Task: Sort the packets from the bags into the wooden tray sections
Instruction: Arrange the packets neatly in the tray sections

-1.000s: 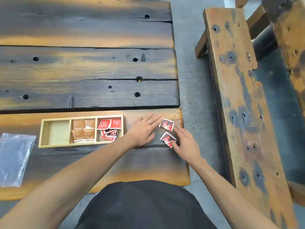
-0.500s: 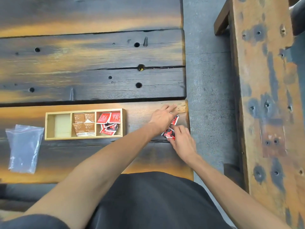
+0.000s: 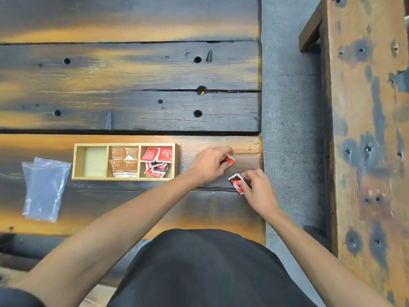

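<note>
A wooden tray (image 3: 124, 179) with three sections lies on the near plank. Its left section holds pale packets (image 3: 95, 161), the middle one brown packets (image 3: 124, 161), the right one red packets (image 3: 156, 160). To the tray's right, my left hand (image 3: 209, 163) pinches a red packet (image 3: 229, 160) at its fingertips. Just below it, my right hand (image 3: 257, 189) grips another red packet (image 3: 235, 181), lifted on edge near the table's right end.
Two clear plastic bags (image 3: 44, 187) lie flat left of the tray. The table's right edge (image 3: 262, 165) is close to both hands, with grey floor beyond. A wooden bench (image 3: 365, 129) runs along the right.
Both hands have gone from pressing on the two red packets to pinching one each and lifting them. The camera view has shifted a little downward and left.
</note>
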The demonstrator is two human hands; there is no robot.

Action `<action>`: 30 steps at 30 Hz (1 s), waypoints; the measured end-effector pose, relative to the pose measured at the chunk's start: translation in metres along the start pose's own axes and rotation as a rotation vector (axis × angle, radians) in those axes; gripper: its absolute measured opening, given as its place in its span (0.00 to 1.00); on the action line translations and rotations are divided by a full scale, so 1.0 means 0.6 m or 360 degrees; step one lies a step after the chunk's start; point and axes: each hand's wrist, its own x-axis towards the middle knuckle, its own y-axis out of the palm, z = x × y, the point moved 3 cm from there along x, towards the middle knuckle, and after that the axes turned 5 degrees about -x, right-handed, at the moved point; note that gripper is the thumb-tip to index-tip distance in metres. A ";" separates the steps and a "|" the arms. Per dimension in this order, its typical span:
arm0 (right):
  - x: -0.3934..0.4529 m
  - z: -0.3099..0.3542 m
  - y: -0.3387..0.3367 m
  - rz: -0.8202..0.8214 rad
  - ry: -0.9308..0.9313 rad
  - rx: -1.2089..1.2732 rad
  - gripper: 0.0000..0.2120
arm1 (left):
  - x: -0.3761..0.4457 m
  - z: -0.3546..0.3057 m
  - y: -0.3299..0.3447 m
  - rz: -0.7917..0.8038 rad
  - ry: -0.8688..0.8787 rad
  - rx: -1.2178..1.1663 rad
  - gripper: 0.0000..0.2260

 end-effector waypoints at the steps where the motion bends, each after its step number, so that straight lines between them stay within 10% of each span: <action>1: -0.001 -0.001 -0.002 -0.0005 -0.0004 0.0051 0.05 | -0.019 0.008 -0.013 -0.0044 0.0003 -0.0090 0.15; 11: -0.013 0.158 -0.012 0.0169 -0.0271 0.0287 0.14 | -0.239 0.190 -0.162 -0.0473 -0.0452 -0.0442 0.10; 30: 0.004 0.371 0.103 0.0518 -0.0238 0.0098 0.10 | -0.261 0.285 -0.179 0.0084 -0.0624 -0.0808 0.07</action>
